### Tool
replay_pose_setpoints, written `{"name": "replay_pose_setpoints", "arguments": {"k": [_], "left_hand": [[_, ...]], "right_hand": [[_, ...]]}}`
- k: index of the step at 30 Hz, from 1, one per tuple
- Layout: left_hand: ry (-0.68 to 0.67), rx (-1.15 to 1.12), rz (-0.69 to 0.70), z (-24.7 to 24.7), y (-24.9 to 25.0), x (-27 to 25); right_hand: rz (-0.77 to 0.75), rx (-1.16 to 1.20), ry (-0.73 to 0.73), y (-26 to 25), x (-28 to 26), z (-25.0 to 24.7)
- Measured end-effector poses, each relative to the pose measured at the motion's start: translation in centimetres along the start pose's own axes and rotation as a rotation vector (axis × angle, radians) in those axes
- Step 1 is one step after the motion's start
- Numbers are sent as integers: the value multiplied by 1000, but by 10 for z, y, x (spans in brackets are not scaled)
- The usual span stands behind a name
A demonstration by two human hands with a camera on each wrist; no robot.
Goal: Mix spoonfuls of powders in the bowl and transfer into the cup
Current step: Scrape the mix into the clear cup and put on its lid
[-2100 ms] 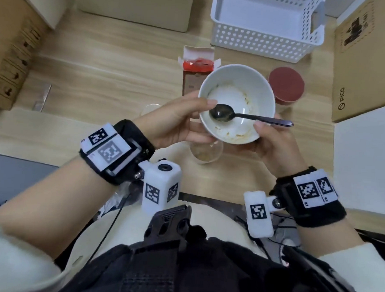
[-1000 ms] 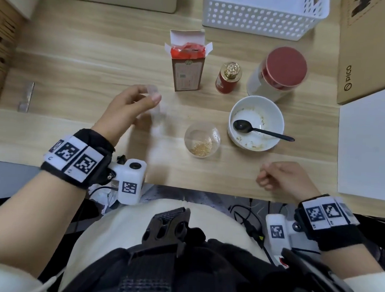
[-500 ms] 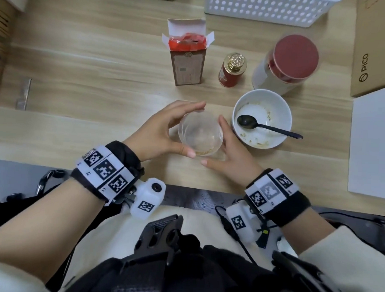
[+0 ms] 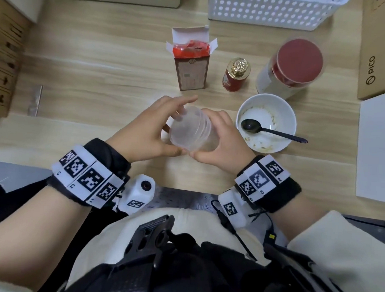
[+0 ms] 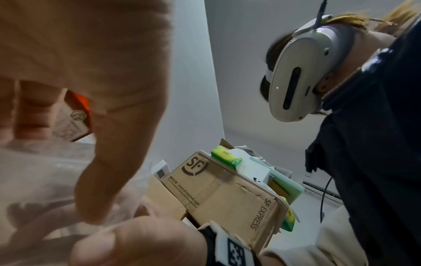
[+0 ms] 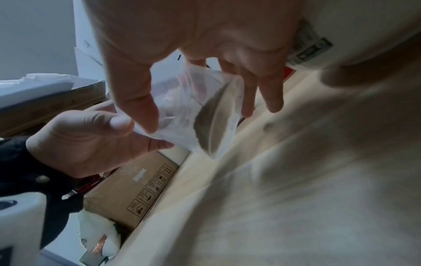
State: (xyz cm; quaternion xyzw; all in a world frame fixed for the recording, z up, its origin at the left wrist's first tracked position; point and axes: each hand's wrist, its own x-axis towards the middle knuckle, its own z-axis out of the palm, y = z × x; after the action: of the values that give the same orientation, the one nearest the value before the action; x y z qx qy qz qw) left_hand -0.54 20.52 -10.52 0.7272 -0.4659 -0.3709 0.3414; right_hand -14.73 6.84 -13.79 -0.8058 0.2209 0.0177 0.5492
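Note:
In the head view my two hands hold a clear plastic cup (image 4: 194, 132) with a clear lid just above the table's front edge, tipped on its side with the lid toward me. My left hand (image 4: 174, 131) grips the lid end with thumb below and fingers above. My right hand (image 4: 212, 135) wraps the cup's body. The right wrist view shows the cup (image 6: 196, 115) pinched between both hands. The white bowl (image 4: 292, 119) stands to the right with powder traces inside and a black spoon (image 4: 252, 126) lying in it.
Behind the cup stand an opened carton with a red pouch (image 4: 190, 66), a small red bottle with a gold cap (image 4: 235, 78) and a red-lidded canister (image 4: 294, 64). A white basket (image 4: 270, 10) is at the back, a cardboard box (image 4: 381, 43) and a white board (image 4: 376, 149) at the right.
The bowl with the spoon was set down. My left hand fetched the lid and put it on the cup. Both hands have since lifted the cup off the table and tipped it.

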Motion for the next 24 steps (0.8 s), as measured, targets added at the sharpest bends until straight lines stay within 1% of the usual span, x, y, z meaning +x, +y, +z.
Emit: {"name": "replay_pose_setpoints", "arguments": {"k": [2, 3, 6, 8, 10, 13, 16, 20, 24], "left_hand": [[-49, -29, -23, -5, 6, 0], [-52, -51, -30, -7, 9, 0], [9, -82, -24, -4, 18, 2], [68, -91, -53, 2, 22, 6], [117, -110, -98, 8, 26, 10], [152, -98, -144, 11, 31, 18], [197, -98, -184, 11, 34, 21], [201, -39, -218, 8, 42, 22], [220, -38, -210, 6, 46, 24]], "right_hand": [[-26, -7, 22, -7, 2, -1], [-45, -11, 39, -11, 3, -1], [-72, -17, 57, -21, 4, -2], [-67, -26, 44, -27, 6, -4], [-45, -26, 27, -31, 8, -6], [-10, -39, 15, -34, 10, -9], [26, -55, 46, -35, 11, -9], [47, -14, 61, -37, 11, -9], [8, -42, 95, -40, 12, -9]]}}
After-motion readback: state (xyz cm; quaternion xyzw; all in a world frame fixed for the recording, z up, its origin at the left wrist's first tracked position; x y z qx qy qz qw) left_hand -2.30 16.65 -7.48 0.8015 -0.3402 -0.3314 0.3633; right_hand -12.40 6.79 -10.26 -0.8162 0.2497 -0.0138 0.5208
